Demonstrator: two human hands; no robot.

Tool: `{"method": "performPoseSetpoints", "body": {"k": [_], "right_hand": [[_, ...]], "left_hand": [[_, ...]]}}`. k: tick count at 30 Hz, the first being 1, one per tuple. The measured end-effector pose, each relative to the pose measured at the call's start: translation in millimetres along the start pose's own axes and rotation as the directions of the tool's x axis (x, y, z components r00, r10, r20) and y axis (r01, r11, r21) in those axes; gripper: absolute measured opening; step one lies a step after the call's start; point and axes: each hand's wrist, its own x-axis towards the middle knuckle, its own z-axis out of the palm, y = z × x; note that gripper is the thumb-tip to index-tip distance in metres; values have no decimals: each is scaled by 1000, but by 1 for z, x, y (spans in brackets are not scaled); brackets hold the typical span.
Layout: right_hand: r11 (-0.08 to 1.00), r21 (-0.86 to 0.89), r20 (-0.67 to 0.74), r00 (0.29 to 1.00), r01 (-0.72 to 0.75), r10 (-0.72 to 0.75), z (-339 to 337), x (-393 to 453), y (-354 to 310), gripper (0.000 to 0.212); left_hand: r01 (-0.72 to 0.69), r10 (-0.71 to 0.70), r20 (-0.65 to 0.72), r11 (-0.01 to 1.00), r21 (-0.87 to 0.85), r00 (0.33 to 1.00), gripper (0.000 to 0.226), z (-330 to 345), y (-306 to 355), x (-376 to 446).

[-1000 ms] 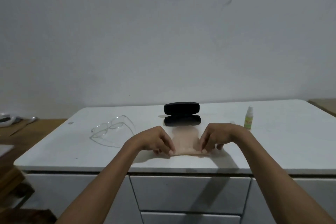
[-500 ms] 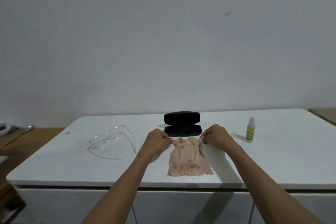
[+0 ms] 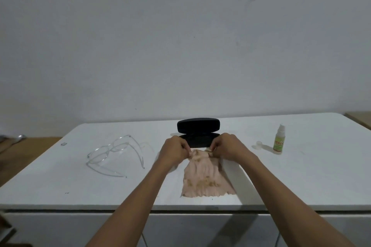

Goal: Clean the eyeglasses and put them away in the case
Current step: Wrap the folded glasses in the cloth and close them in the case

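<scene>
A pink cloth (image 3: 202, 174) is pinched at its far corners by the left hand (image 3: 174, 151) and the right hand (image 3: 229, 148), its near edge lying on the white table (image 3: 301, 176). Just behind the hands, a black case (image 3: 198, 132) is seen open. The clear eyeglasses (image 3: 112, 154) are laid on the table well to the left, arms unfolded. To the right a small spray bottle (image 3: 278, 142) is stood upright beside its cap (image 3: 259, 143); the label's writing cannot be read.
</scene>
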Motion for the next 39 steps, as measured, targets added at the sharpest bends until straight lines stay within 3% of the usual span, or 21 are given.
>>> {"method": "performPoseSetpoints", "body": {"k": [8, 14, 19, 23, 28, 32, 36, 39], "right_hand": [[945, 324, -108, 990, -49, 88, -10, -6, 6, 20], [923, 380, -119, 986, -61, 115, -6, -5, 16, 12], [967, 242, -163, 980, -75, 117, -2, -2, 16, 10], [988, 110, -204, 971, -106, 127, 0, -5, 13, 13], [989, 151, -208, 977, -7, 38, -4, -7, 18, 19], [991, 80, -77, 992, 107, -101, -8, -16, 17, 19], [991, 12, -20, 991, 133, -133, -11, -24, 12, 25], [992, -22, 43, 991, 124, -123, -15, -31, 10, 34]], "left_hand": [[-52, 30, -102, 975, -217, 994, 19, -10, 5, -4], [-131, 107, -152, 978, -159, 983, 20, -7, 1, -2], [-143, 154, -174, 987, 74, 973, 9, -4, -3, 0], [-133, 185, -174, 953, 273, 967, 25, -1, -4, -2], [-187, 213, -250, 975, 121, 945, 11, -1, -3, -5], [-290, 310, -99, 941, 176, 945, 5, -3, -8, -12], [-316, 326, -8, 922, 222, 945, 21, -4, -19, -17], [-315, 313, 49, 913, 261, 948, 46, -10, -20, -22]]}}
